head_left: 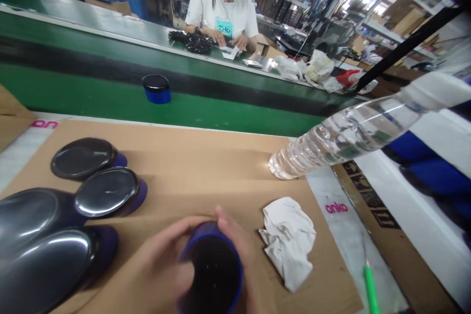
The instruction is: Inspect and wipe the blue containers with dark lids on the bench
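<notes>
A: How are the hands set?

B: Both sit low at the near edge of the counter (206,167), which is covered in brown cardboard. The left hand (162,265) comes in from the lower left, palm wrapped around the side of a blue cup (213,270), its grip clamped on it. The right hand (239,250) curls over the cup's far right rim, fingers (228,221) pressed to the wall, so that grip is closed on the cup too.

A: Any writing to read?

B: The pink word "anko" (336,207) on a clear plastic sheet to the right of the cardboard. Pink letters "on" (44,123) show at the far left edge. Black print on a cardboard strip at the right is too skewed to read.

A: What does the cup look like?

B: Round, blue-walled, with a dark, glossy inside, its mouth turned up toward the camera. It is blurred, so finer detail is lost.

A: What lies around it?

B: A crumpled white cloth (289,240) just to its right. Four similar pieces with shiny dark faces (106,191) are grouped to its left. A clear water bottle (349,137) leans in from the right. Another blue piece (157,89) stands on the green conveyor (91,93), and a person in a white shirt (221,10) works beyond it.
</notes>
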